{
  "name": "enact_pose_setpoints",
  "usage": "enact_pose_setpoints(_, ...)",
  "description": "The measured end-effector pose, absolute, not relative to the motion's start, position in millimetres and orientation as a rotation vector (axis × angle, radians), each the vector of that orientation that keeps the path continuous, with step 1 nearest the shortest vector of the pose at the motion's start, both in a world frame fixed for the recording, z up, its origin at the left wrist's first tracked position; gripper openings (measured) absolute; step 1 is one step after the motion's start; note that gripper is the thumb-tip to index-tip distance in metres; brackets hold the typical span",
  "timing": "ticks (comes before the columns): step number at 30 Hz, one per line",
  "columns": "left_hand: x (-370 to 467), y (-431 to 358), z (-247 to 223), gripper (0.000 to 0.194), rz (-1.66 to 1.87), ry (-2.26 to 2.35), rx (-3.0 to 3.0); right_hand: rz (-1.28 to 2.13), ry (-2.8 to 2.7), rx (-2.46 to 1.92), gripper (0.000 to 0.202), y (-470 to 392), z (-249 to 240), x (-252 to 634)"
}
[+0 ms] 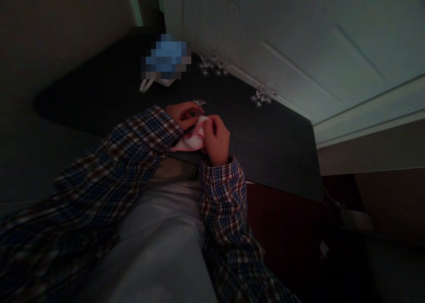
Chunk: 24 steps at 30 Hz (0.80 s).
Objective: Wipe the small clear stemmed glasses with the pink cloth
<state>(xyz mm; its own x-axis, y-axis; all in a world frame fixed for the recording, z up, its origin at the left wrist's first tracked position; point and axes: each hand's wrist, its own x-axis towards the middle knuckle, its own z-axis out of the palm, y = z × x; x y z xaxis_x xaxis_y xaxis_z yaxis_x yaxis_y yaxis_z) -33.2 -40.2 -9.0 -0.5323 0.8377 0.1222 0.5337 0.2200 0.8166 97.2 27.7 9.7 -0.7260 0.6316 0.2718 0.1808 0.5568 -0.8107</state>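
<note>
Cloth (pixel 192 141) over near edge of table (pixel 275 157), pinched by right hand (pixel 217 139). Left hand (pixel 182 113) fingers seemingly grip clear piece (pixel 199 102), light poor; clear clusters (pixel 263 96) toward table's far side.

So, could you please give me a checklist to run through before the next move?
1. Pink-and-white cloth held by the right hand: ok.
2. Clear disc-topped piece secure at the left hand: cannot tell; the grip is partly hidden.
3. Other clear pieces away from the hands: ok, grouped beside the pale panel.
4. Left cuff free of the cloth: cannot tell; they meet in view.
5. Bright lighting: not ok, dim.
</note>
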Motion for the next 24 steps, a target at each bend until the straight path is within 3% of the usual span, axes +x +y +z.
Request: enact_pose_setpoints(24, -30.4, -40.9, -2.9, 0.043, 1.23, 2.147, 1.228, 1.081, -2.246, -0.655, 0.024, 30.0, 6.7, 95.6)
